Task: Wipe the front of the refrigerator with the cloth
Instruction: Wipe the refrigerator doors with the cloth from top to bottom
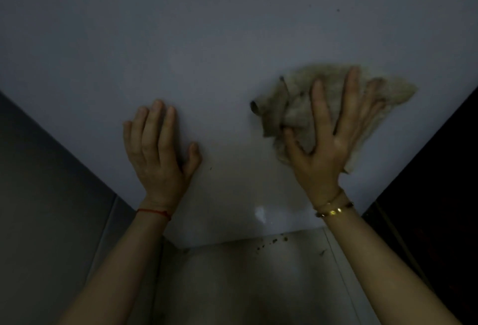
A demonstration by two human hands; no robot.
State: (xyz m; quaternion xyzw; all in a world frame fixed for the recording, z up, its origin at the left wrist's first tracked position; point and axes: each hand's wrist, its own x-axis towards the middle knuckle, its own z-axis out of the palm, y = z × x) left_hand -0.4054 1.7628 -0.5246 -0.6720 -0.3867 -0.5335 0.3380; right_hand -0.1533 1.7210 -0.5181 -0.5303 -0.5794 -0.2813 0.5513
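Both forearms reach to the refrigerator front [207, 40]: right hand [328, 143] presses the cloth [292, 107] flat with spread fingers, left hand [157, 143] lies open, bare, beside it.

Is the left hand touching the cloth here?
Apart. In the head view the left hand lies flat on the bare refrigerator front, with clear surface between it and the cloth under the right hand.

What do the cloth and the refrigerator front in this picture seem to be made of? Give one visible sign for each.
Cloth: soft woven or fleecy fabric, beige and matt; it crumples and folds under the right hand.
Refrigerator front: smooth hard panel, probably painted metal or plastic, pale and slightly glossy; a small glare shows low down.
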